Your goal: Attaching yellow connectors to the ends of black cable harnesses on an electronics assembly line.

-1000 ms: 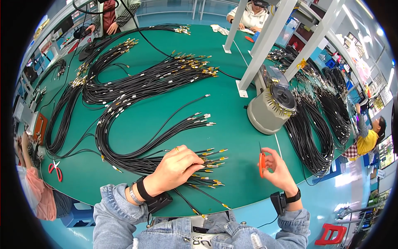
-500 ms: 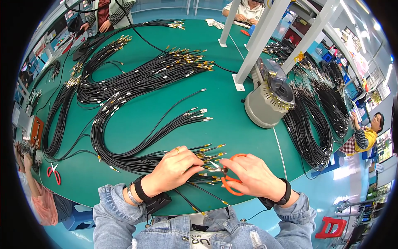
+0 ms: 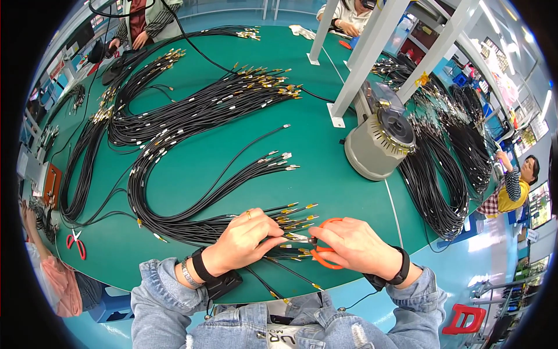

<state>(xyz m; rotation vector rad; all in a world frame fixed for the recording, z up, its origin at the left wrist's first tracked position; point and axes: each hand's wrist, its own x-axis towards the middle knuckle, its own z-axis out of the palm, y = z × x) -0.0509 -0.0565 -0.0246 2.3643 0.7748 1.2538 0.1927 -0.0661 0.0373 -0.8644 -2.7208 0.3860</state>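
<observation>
My right hand (image 3: 356,246) is wrapped round orange-handled scissors (image 3: 326,260), their blades pointing left. Close by, my left hand (image 3: 245,239) pinches a black cable end (image 3: 286,235) between thumb and fingertips, right at the blade tips. Exactly where the blades meet the cable is too small to tell. More ends of the same black cable bundle (image 3: 189,228), with yellow and metal tips, fan out beyond and below my left hand. A few loose cables (image 3: 282,269) run toward the table's near edge.
Larger black cable bundles (image 3: 197,107) lie across the green table (image 3: 325,192). Red-handled scissors (image 3: 76,244) rest at the left. A round grey machine (image 3: 375,148) stands by white posts (image 3: 363,64) at the right, with hanging cable loops (image 3: 433,174) beyond. Other people work around.
The scissors' blades have come closer to my left fingertips, and my right hand has shifted slightly. Across the table, a person's hands have moved.
</observation>
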